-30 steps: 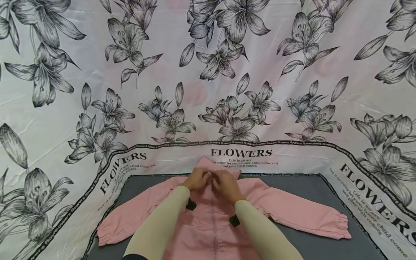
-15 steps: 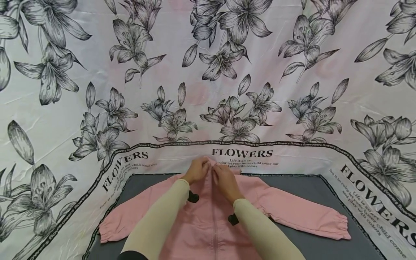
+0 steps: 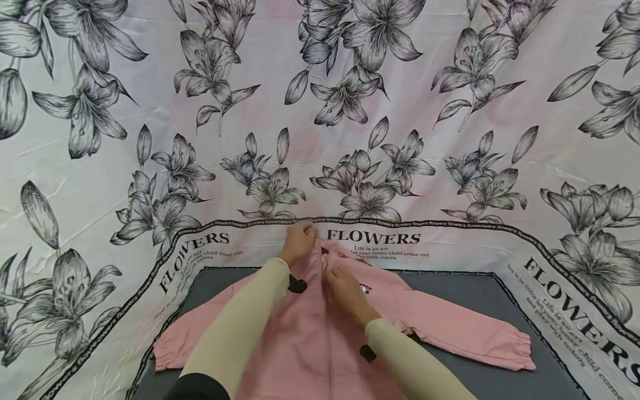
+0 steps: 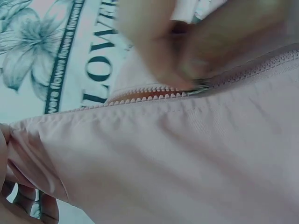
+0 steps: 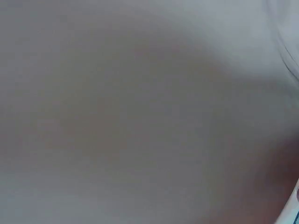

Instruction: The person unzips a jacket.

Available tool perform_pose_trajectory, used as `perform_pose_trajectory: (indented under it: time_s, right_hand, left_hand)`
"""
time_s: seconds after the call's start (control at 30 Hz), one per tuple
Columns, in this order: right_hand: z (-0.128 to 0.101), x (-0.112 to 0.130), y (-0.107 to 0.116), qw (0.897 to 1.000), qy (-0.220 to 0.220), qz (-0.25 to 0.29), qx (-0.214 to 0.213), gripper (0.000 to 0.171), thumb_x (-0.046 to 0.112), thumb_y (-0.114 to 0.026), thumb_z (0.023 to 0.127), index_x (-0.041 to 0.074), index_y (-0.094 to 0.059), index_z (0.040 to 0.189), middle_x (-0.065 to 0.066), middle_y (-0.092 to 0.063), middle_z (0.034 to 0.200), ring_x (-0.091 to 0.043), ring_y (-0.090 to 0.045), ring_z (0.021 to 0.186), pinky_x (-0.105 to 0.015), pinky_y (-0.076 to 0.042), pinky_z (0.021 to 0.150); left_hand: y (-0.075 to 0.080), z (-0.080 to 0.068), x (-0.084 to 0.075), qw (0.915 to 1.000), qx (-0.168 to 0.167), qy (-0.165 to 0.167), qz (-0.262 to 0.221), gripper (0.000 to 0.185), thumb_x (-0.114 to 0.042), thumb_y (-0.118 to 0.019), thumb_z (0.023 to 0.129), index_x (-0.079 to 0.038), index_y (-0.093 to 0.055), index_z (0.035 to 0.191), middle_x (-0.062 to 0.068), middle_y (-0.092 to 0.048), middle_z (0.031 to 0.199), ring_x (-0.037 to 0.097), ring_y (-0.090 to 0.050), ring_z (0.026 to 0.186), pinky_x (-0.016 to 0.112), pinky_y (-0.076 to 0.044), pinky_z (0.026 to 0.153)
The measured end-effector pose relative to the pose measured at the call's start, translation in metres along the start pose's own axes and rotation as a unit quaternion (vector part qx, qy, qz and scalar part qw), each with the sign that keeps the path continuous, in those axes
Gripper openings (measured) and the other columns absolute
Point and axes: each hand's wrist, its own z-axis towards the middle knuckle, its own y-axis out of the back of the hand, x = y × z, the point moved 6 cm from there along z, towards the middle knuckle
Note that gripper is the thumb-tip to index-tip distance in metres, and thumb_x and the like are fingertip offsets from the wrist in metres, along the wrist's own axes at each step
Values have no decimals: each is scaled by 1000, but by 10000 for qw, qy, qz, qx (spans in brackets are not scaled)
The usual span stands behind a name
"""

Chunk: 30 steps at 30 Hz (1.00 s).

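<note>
Head view: plainly, you see the whole pink jacket [image 3: 320,333] spread flat on the grey bench [image 3: 475,283], collar far, sleeves out left and right, with the flowered cloth [image 3: 320,111] behind it.
Left wrist view: it shows you what the head view cannot, the zipper [image 4: 187,91] up close, its teeth parted toward the collar, with blurred fingers [image 4: 187,51] of the other hand pinching at the slider.
Right wrist view: only a grey blur; you can tell nothing from it.
Left hand [image 3: 298,243]: your fingers are curled, gripping the collar edge at the far end.
Right hand [image 3: 345,289]: it sits just nearer on the zipper line, fingertips pinched together on the slider.
</note>
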Motion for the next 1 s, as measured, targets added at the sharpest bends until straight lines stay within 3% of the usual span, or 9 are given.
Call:
perform_pose_trajectory:
  time_s: [0.2, 0.3, 0.47, 0.53, 0.67, 0.77, 1.0]
  right_hand:
    - [-10, 18, 5, 9992, 383, 60, 139, 13, 3, -75, 93, 13, -72, 99, 0, -62, 87, -20, -58, 82, -36, -52, 75]
    - [-16, 30, 8, 9980, 570, 114, 230, 15, 2, -76, 90, 14, -71, 98, 1, -63, 87, -19, -58, 83, -35, -53, 76]
    - [-26, 54, 11, 9943, 1030, 246, 116, 15, 4, -80, 85, 12, -71, 94, 0, -65, 84, -20, -60, 81, -35, -53, 77]
    - [-32, 63, 13, 9920, 1236, 257, 85, 19, 5, -83, 81, 13, -72, 94, 1, -66, 84, -20, -61, 82, -34, -53, 77]
    - [-47, 79, 16, 9873, 1578, 159, 62, 26, 8, -84, 75, 15, -70, 96, 3, -67, 87, -18, -61, 82, -32, -53, 78]
    - [-58, 90, 18, 9823, 1862, 194, 18, 25, 10, -81, 74, 16, -70, 97, 4, -66, 89, -16, -60, 82, -30, -51, 79]
    - [-84, 119, 25, 9680, 2484, 284, 233, 18, 17, -80, 86, 18, -70, 101, 7, -65, 95, -12, -59, 85, -27, -50, 82]
  left_hand:
    - [19, 9, -10, 9992, -102, 361, -139, 35, -17, -48, 114, -9, -67, 85, 0, -48, 67, 17, -43, 60, 34, -43, 66]
    - [28, 13, -12, 9986, -219, 473, -126, 31, -16, -49, 112, -8, -73, 95, 5, -62, 77, 18, -50, 67, 36, -46, 70]
    - [40, 19, -12, 9975, -463, 522, -108, 30, -13, -50, 108, -2, -78, 105, 14, -73, 95, 20, -55, 75, 38, -48, 74]
    - [45, 20, -13, 9973, -557, 467, -140, 32, -13, -50, 108, -1, -79, 105, 14, -74, 92, 21, -52, 69, 38, -46, 71]
    - [51, 23, -17, 9965, -594, 560, -188, 36, -17, -50, 111, 0, -80, 117, 15, -78, 101, 19, -57, 73, 36, -49, 74]
    - [57, 26, -21, 9953, -710, 607, -241, 37, -20, -50, 114, 1, -81, 115, 16, -77, 104, 19, -61, 81, 37, -51, 78]
    - [71, 34, -31, 9923, -1131, 423, -262, 36, -18, -51, 115, 1, -79, 104, 15, -73, 91, 23, -55, 72, 37, -47, 71]
